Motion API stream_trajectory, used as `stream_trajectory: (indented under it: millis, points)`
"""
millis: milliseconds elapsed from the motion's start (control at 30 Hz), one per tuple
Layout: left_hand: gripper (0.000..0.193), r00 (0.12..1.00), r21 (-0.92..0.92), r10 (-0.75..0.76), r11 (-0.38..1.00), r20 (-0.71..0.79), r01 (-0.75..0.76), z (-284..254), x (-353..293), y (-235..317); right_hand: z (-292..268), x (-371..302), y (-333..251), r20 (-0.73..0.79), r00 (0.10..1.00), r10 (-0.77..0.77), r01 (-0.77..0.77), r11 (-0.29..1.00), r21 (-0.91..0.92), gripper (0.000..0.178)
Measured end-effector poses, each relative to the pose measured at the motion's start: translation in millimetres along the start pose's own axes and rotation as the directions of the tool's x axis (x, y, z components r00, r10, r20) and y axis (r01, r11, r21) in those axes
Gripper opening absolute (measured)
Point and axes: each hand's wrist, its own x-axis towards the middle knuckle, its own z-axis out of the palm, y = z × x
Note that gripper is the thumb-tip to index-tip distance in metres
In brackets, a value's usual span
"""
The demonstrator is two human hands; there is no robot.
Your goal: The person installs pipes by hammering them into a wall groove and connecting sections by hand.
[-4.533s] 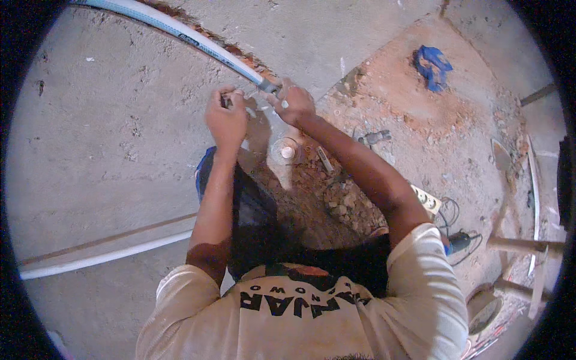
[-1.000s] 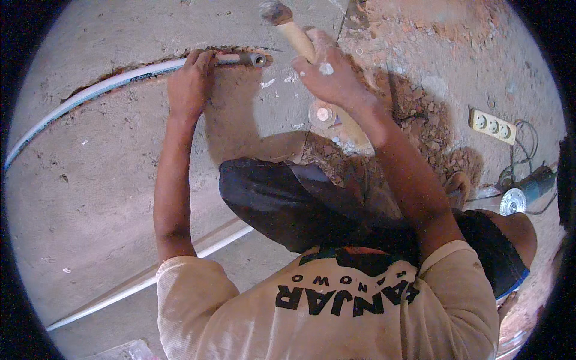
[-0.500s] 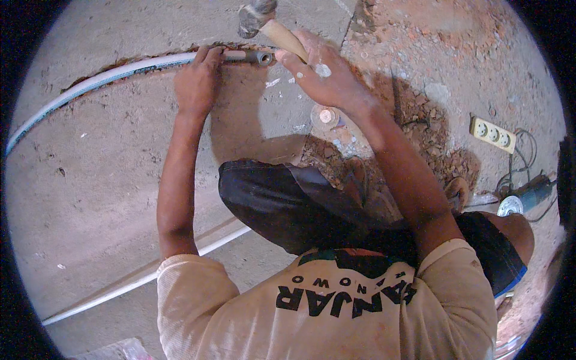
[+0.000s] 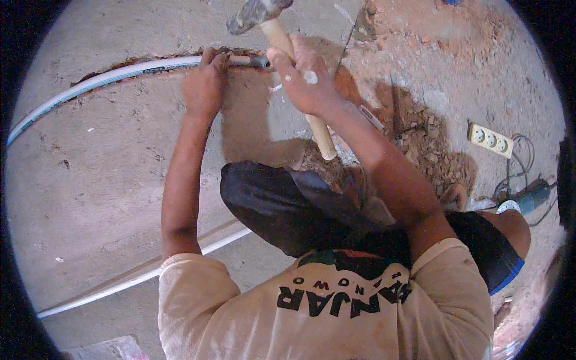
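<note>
My left hand (image 4: pixel 205 84) is closed around a white plastic pipe (image 4: pixel 159 64) with a bluish stripe, close to its right end. The pipe curves along a rough groove chipped into the grey concrete. A grey fitting (image 4: pixel 259 62) sits on that end. In my right hand (image 4: pixel 305 78) is a hammer, gripped around the middle of its wooden handle (image 4: pixel 322 139). The dusty metal hammer head (image 4: pixel 255 15) is up and to the left of the hand, above the fitting and apart from it.
Broken rubble (image 4: pixel 423 135) lies to the right, past my right forearm. Farther right are a cream power strip (image 4: pixel 491 140) with a looped cable and an angle grinder (image 4: pixel 533 197). A second white pipe (image 4: pixel 138 277) runs across the lower left.
The hammer has tilted, and more of its handle shows below my right hand, which has shifted slightly left. My left hand stays on the pipe. The round object below the right hand is now covered.
</note>
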Motion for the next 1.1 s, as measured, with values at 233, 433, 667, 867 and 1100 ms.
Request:
stream_trajectory:
  millis: [233, 433, 667, 867, 1100]
  points:
    - [0.017, 1.0, -0.027, -0.015, 1.0, -0.001, 0.015, 3, -3, 1, 9, 0, 2, -0.022, 0.998, 0.054, -0.049, 0.983, 0.177, 0.051]
    - [0.018, 0.999, -0.015, -0.037, 0.999, 0.011, 0.037, -3, 1, 4, 22, -6, -5, -0.201, 0.979, 0.02, 0.041, 0.954, 0.297, 0.037]
    - [0.013, 0.997, -0.06, -0.042, 0.997, -0.062, 0.039, 8, -6, -5, 25, -5, 5, -0.087, 0.996, -0.032, 0.05, 0.975, 0.217, 0.036]
    - [0.013, 0.994, -0.033, -0.104, 0.994, -0.03, 0.103, 7, -3, -3, 36, -9, -5, -0.187, 0.982, 0.027, 0.001, 0.989, 0.149, 0.041]
    - [0.012, 0.993, -0.067, -0.11, 0.992, -0.048, 0.106, 4, -3, 0, 35, -9, 11, -0.232, 0.97, -0.07, 0.113, 0.978, 0.175, 0.039]
